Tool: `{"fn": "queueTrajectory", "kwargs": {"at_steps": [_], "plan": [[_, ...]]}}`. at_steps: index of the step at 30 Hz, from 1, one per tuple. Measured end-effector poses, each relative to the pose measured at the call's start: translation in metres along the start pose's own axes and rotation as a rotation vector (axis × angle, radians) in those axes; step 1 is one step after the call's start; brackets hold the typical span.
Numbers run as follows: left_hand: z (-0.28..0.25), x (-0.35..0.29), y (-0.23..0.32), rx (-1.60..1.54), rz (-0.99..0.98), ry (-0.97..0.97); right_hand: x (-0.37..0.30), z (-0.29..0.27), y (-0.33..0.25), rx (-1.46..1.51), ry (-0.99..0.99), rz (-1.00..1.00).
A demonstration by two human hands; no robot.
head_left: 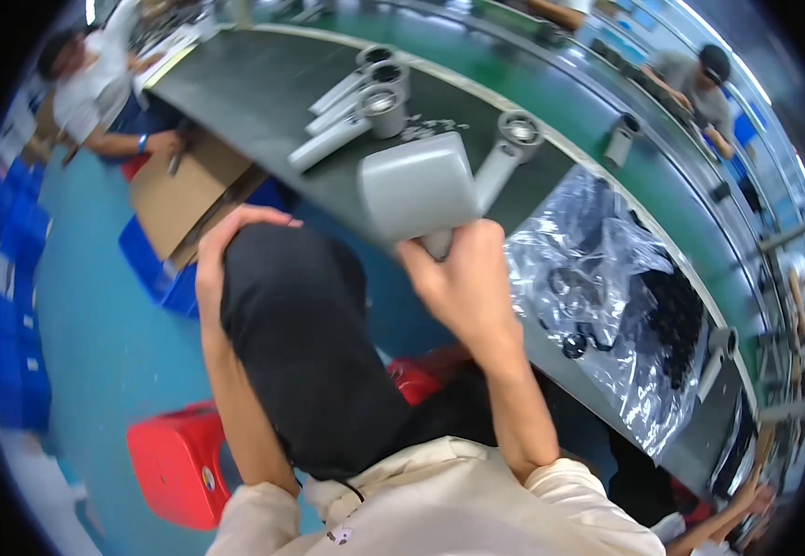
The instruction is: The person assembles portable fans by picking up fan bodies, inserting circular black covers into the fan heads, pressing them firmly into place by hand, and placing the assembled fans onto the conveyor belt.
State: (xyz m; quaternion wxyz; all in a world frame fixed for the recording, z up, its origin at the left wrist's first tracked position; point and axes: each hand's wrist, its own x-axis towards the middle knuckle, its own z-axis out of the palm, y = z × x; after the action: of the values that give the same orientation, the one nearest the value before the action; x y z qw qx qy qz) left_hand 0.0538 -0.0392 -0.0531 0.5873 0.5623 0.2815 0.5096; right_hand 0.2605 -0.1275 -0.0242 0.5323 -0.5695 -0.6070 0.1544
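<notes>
My right hand (458, 278) is closed round the short handle of a grey hair dryer housing (421, 188), lifted above the near edge of the workbench. Its smooth, wide barrel faces me and hides part of the bench. My left hand (240, 232) lies on my black-trousered knee (291, 278), fingers stretched over it and holding nothing. Beyond the held piece, several similar grey housings (384, 109) lie in a group, barrels up and handles toward me. Another housing (516, 134) stands to the right of the held one. Small pale parts (435, 127) are scattered between them.
A clear plastic bag (588, 250) with black parts (671, 320) covers the bench's right. Beyond runs a green conveyor belt (551, 102) carrying a housing (621, 141). Left are a cardboard sheet (180, 190) on a blue bin (143, 264) and a red stool (176, 463). Co-workers sit nearby.
</notes>
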Motion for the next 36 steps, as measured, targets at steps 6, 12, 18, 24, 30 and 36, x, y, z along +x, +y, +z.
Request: {"fn": "queueTrajectory", "kwargs": {"at_steps": [6, 12, 18, 24, 30, 36], "plan": [[0.004, 0.008, -0.013, -0.028, -0.069, -0.047, -0.029, -0.016, 0.000, -0.178, -0.221, 0.107], [-0.054, 0.001, -0.040, 0.491, 0.143, 0.284, -0.072, -0.184, -0.038, -0.435, 0.237, 0.181], [0.027, -0.033, -0.071, 0.237, 0.029, 0.339, -0.032, -0.355, 0.006, -1.080, 0.402, 0.396], [0.117, -0.046, -0.083, 0.128, -0.017, 0.094, 0.032, -0.451, 0.200, -0.980, 0.570, 0.549], [0.090, -0.044, -0.072, 0.368, -0.017, 0.091, 0.079, -0.403, 0.243, -1.040, 0.330, 0.884], [0.090, -0.028, -0.067, 0.416, 0.002, 0.092, 0.091, -0.403, 0.237, -1.262, 0.062, 0.849]]}}
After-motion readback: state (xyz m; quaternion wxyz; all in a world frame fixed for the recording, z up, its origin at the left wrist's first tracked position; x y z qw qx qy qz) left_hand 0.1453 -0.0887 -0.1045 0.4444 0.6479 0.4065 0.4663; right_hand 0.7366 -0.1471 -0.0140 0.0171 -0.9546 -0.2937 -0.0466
